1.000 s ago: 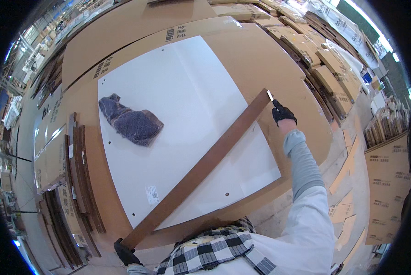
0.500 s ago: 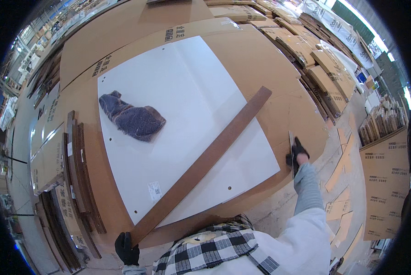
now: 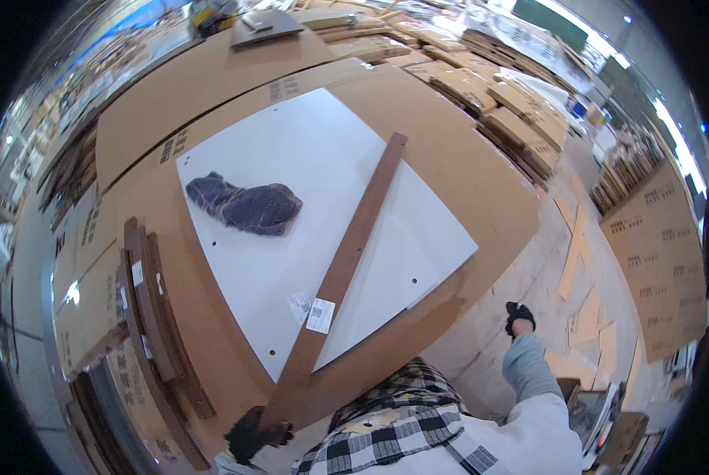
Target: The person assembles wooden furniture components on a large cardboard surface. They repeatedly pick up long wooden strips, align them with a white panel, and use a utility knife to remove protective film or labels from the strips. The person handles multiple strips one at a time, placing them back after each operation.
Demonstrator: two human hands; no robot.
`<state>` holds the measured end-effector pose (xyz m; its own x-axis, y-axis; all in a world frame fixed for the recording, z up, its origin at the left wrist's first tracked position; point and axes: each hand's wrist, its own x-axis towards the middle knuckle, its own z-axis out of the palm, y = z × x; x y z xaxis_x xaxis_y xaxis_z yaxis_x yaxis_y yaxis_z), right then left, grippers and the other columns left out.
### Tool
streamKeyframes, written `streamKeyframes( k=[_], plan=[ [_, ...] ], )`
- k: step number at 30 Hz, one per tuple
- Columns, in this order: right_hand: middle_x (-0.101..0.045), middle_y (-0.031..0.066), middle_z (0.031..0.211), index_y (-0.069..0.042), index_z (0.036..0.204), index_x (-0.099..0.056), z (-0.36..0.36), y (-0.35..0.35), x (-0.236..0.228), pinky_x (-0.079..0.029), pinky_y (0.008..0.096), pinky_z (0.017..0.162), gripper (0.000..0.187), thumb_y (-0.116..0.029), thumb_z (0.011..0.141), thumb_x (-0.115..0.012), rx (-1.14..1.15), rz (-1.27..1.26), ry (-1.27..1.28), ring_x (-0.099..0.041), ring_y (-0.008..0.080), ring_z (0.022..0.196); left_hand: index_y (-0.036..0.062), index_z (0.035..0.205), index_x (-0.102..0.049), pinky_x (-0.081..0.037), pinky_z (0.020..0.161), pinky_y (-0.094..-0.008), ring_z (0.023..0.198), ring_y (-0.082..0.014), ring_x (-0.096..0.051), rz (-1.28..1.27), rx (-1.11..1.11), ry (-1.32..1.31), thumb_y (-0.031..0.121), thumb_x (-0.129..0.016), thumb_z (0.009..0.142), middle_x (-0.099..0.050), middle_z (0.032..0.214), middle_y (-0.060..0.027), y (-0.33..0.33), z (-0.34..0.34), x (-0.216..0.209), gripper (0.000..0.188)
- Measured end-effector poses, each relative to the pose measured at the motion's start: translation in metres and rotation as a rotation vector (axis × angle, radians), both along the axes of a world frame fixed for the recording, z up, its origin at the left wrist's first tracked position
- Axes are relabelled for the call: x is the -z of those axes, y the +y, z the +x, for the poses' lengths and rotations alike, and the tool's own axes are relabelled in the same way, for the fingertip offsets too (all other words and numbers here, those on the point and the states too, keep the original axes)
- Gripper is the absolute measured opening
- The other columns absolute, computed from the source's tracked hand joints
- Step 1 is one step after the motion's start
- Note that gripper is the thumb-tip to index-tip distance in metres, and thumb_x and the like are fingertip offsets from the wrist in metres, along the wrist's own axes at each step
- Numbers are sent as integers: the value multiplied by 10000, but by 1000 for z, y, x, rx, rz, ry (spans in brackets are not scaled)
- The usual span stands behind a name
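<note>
My left hand (image 3: 258,434), in a black glove, is closed round the near end of a long narrow brown board (image 3: 350,245). The board slants away over a white panel (image 3: 267,142), and a white label (image 3: 320,315) lies on its upper face. My right hand (image 3: 519,318), also in a black glove, is held out to the right, off the table's edge and above the floor. Its fingers look curled; whether anything is in them is hidden. A dark grey fuzzy cloth or mitt (image 3: 252,207) rests on the panel's left part.
Brown cardboard (image 3: 449,150) lies under the panel. Several brown boards (image 3: 153,309) are stacked along the left side. Wrapped cardboard packages (image 3: 521,119) are piled at the far right. Cardboard strips (image 3: 572,253) litter the floor, near a leaning cardboard sheet (image 3: 659,261).
The brown board has swung steeper, its far end moving left, and a label now shows on it. My right hand has moved lower; the thin flat piece seen by it is no longer visible.
</note>
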<state>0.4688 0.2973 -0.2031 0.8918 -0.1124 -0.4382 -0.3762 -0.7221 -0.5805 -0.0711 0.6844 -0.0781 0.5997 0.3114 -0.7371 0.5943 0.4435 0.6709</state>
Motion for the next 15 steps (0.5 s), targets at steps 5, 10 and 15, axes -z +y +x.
streamKeyframes(
  k=[5, 10, 15],
  plan=[
    [-576, 179, 1208, -84, 1244, -541, -174, -62, 45, -434, 377, 916, 460, -234, 810, -519, -1047, -73, -5, -559, 324, 1068, -46, 1154, -517, -539, 733, -333, 833, -215, -650, -91, 160, -264, 243, -704, 801, -634, 1030, -164, -15, 18, 20, 493],
    [-665, 146, 928, -63, 968, -633, -260, -157, 79, -479, 422, 715, 326, -334, 853, -493, -829, -267, 475, -630, 302, 799, -44, 1068, -586, -538, 739, -338, 863, -189, -639, 226, 357, -222, 308, -632, 852, -656, 955, -133, -36, 33, 0, 416],
    [-652, 173, 854, -90, 920, -628, -278, -191, 61, -481, 438, 698, 284, -337, 848, -507, -349, -342, -38, -624, 364, 799, 28, 965, -643, -538, 664, -288, 778, -139, -649, 841, 464, 541, 277, -607, 871, -681, 904, -103, -140, 91, -22, 269]
  ],
)
